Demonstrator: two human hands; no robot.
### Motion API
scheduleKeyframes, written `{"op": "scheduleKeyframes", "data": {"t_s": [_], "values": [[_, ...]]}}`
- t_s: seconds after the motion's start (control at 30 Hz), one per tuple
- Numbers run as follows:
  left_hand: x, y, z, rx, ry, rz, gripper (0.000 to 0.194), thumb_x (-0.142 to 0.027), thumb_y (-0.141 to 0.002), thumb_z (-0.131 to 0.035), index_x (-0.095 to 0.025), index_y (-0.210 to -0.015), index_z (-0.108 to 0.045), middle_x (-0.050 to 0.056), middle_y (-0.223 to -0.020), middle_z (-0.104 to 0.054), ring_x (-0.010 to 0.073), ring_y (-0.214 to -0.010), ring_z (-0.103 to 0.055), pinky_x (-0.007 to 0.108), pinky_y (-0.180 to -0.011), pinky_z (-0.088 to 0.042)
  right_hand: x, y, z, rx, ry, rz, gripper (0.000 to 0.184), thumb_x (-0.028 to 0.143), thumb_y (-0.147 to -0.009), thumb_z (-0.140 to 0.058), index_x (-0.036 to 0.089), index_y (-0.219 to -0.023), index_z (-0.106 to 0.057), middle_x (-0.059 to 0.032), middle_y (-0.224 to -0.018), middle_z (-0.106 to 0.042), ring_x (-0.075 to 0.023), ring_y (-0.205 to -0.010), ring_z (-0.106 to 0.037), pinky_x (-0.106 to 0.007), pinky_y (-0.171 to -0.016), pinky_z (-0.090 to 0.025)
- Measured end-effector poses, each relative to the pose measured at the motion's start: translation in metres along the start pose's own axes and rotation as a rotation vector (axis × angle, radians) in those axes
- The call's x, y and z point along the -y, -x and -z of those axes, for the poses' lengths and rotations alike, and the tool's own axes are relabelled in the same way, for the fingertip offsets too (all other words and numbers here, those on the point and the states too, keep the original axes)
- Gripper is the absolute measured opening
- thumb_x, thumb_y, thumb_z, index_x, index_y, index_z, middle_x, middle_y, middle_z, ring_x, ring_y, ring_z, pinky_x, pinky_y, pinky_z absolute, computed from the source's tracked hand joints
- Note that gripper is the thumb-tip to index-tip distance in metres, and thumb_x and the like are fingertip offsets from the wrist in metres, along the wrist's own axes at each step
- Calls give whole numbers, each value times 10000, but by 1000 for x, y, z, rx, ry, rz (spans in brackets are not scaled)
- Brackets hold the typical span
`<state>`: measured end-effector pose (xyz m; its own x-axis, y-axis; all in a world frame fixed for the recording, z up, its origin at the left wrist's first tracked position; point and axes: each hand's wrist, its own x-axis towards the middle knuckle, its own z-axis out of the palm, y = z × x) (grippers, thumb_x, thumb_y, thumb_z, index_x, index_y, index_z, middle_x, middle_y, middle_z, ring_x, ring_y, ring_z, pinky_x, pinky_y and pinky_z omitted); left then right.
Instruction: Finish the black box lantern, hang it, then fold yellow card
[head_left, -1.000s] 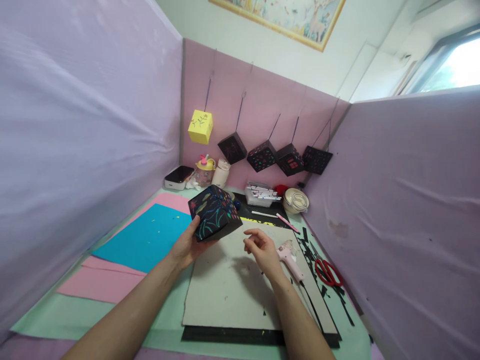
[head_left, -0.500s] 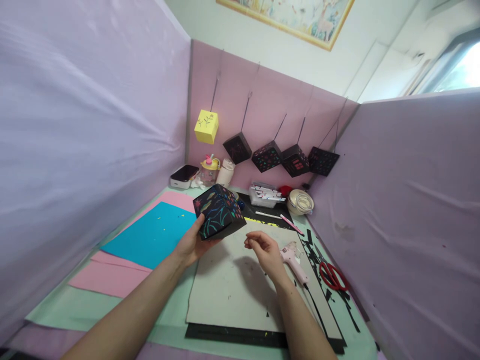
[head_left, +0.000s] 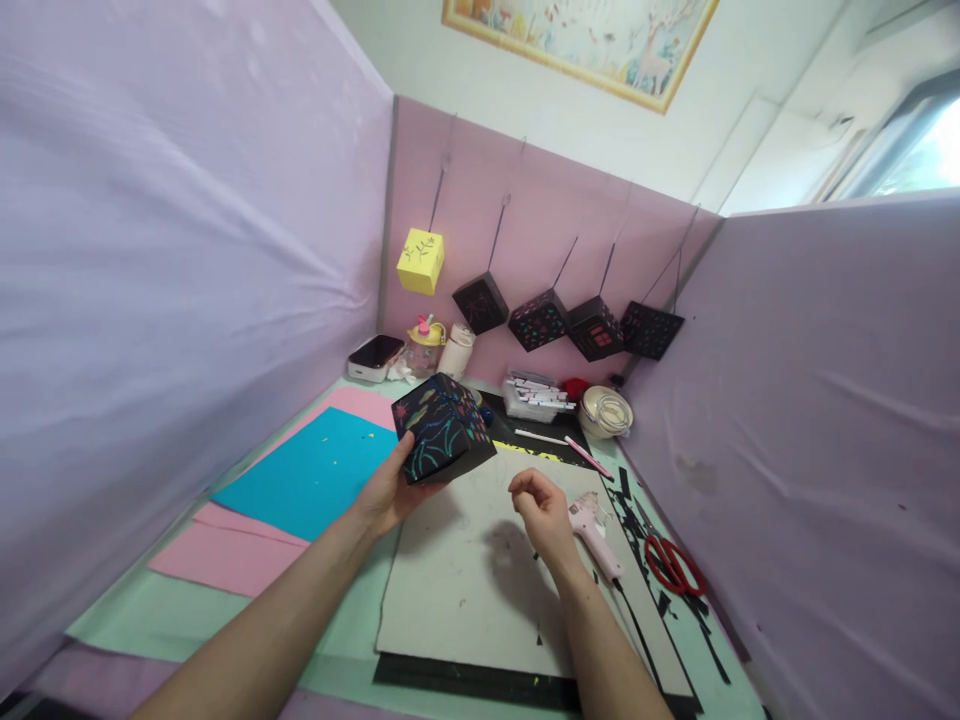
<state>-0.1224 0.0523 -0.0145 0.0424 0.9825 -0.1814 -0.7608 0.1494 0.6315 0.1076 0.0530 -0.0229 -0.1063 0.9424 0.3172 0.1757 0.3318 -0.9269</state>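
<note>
A black paper box [head_left: 442,430] with coloured drawings of lines, leaves and dots is tilted in my left hand [head_left: 390,485]. The thumb lies on its near face and the fingers are underneath. Over the pale board [head_left: 450,600], to the right of the box and apart from it, is my right hand [head_left: 544,510] with its fingers curled closed. Whether anything is between those fingertips is hidden. Just right of that hand a pink glue gun [head_left: 598,540] lies on the board, its dark cord running toward me.
Red-handled scissors [head_left: 673,565] lie among black paper scraps at the right. Blue paper [head_left: 307,470] and pink sheets [head_left: 232,555] are at the left. Behind stand a box of pens [head_left: 536,395], a bowl [head_left: 606,412] and bottles. A yellow box [head_left: 421,262] and several black ones hang above.
My right hand has drawn back from the box, toward the right, with its fingers more curled. My left hand still holds the box at about the same tilt. The view has shifted slightly.
</note>
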Motion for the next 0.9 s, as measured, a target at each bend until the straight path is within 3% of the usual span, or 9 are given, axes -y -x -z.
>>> {"op": "scheduleKeyframes", "data": {"t_s": [0.13,0.23,0.43,0.57,0.77,0.9], "values": [[-1,1,-1,-2,7,-6,464,-402,-866,-629,-181,-1271,-582,135,-1189,-685,287,-1067,-660,465,-879,-550,-4,-1,0,14,-26,8,159,135,-653,-436,203,-704,-570,49,-553,-486,-115,-533,-426,-252,-533,-323],[-2,3,-2,-4,16,-4,430,-394,-870,-625,-165,-1235,-604,134,-1137,-707,284,-1018,-677,466,-867,-553,-9,-2,-2,15,-93,20,183,122,-670,-465,199,-764,-602,26,-620,-590,-125,-590,-529,-262,-588,-423],[-4,5,-4,7,62,6,447,-398,-887,-603,-156,-1263,-582,138,-1129,-710,270,-998,-684,450,-897,-543,-16,-4,-9,77,-252,-54,249,329,-765,-670,184,-967,-654,-82,-880,-737,-209,-793,-700,-380,-754,-552],[-4,5,-4,40,92,8,473,-401,-888,-599,-165,-1296,-557,135,-1126,-712,274,-1003,-684,463,-919,-530,-13,-3,-9,86,-245,-116,321,409,-716,-743,169,-919,-671,-93,-816,-748,-226,-735,-714,-388,-718,-564],[-5,6,-5,58,128,13,496,-418,-898,-573,-173,-1327,-532,135,-1142,-705,282,-1043,-669,495,-954,-501,-5,0,-6,73,-163,-148,272,390,-659,-781,175,-788,-676,-44,-637,-704,-192,-586,-663,-325,-597,-533],[-5,5,-4,44,165,38,506,-436,-896,-569,-151,-1314,-543,148,-1123,-708,291,-1036,-668,511,-964,-492,-3,1,-5,84,-50,-101,228,402,-763,-687,179,-723,-663,-6,-528,-618,-152,-497,-582,-292,-529,-492]]}}
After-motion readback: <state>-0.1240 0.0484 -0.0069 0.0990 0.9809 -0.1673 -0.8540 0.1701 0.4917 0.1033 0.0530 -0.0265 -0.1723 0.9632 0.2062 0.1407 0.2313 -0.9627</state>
